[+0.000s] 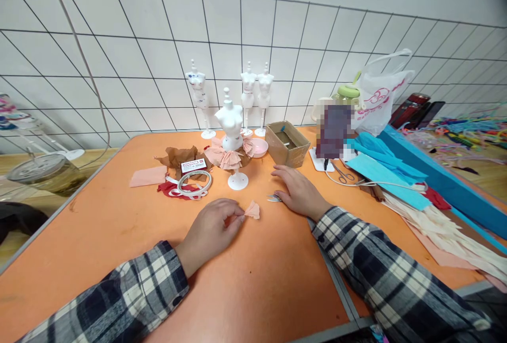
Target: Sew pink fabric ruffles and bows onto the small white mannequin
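My left hand (216, 229) is closed in a pinch on a small fan-shaped piece of pink crepe paper (252, 210), just above the orange table. My right hand (299, 192) lies palm down with its fingers stretched forward. Beside its thumb are the small metal blades of thread snips (273, 198); the rest of them is hidden by the hand. Behind the paper piece stands a white mini dress form (230, 121) on a round base, with a ruffled pink crepe-paper skirt (225, 157) around its lower part.
A tape roll (195, 183), a small box (194, 165) and brown crepe paper (178, 158) lie at left. A cardboard box (288, 144) and pink dish (259, 147) stand behind. Scissors (343, 174), a blurred phone (335, 132) and coloured paper strips (388, 179) are at right.
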Demonstrator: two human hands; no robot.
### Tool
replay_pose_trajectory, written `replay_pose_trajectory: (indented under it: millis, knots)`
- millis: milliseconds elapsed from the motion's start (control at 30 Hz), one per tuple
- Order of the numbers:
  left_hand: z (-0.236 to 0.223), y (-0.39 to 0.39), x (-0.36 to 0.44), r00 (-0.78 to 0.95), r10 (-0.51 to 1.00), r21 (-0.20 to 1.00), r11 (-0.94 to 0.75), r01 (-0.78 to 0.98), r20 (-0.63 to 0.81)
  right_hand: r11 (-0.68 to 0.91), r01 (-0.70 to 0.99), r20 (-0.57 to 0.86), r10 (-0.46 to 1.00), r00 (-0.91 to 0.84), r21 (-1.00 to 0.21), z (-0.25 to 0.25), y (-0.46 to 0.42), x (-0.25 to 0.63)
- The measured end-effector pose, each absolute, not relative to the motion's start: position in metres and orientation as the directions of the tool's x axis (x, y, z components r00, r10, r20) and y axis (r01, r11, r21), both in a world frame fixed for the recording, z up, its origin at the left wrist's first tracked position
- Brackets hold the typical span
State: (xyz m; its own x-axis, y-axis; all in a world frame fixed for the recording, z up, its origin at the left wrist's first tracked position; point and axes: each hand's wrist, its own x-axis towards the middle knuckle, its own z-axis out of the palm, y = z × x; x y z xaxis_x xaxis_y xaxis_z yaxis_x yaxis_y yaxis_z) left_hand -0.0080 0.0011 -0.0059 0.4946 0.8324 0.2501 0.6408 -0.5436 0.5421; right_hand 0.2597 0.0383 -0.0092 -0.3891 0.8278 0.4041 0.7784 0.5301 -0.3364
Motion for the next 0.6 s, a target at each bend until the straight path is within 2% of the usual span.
replay_pose_trajectory:
  millis: [100,167,267,333,367,433,600]
  knots:
    - [-0.013,0.004,-0.009,0.363,0.924,0.667,-0.344,0.661,0.117,0.556,0.727,0.535,0.787,-0.306,-0.403,0.000,0.026,0.249]
    - [-0.016,0.008,-0.009,0.308,0.950,0.764,-0.239,0.599,0.056,0.549,0.676,0.518,0.808,-0.279,-0.491,0.005,0.015,0.237]
    - [-0.015,0.012,-0.007,0.255,0.966,0.851,-0.166,0.498,0.039,0.444,0.546,0.265,0.887,-0.378,-0.710,0.004,-0.001,0.215]
    - [-0.012,0.012,-0.005,0.241,0.969,0.859,-0.161,0.487,0.045,0.210,0.417,0.027,0.915,-0.402,-0.884,-0.001,-0.009,0.201]
    - [-0.011,0.011,-0.004,0.244,0.969,0.854,-0.168,0.493,0.050,0.099,0.347,-0.056,0.910,-0.411,-0.933,-0.004,-0.012,0.196]
    - [-0.009,0.007,-0.002,0.270,0.961,0.841,-0.192,0.507,0.057,-0.042,0.243,-0.142,0.902,-0.408,-0.969,-0.008,-0.014,0.189]
    - [-0.006,-0.003,0.001,0.378,0.921,0.773,-0.310,0.553,0.099,-0.154,0.160,-0.204,0.905,-0.374,-0.975,-0.010,-0.013,0.188]
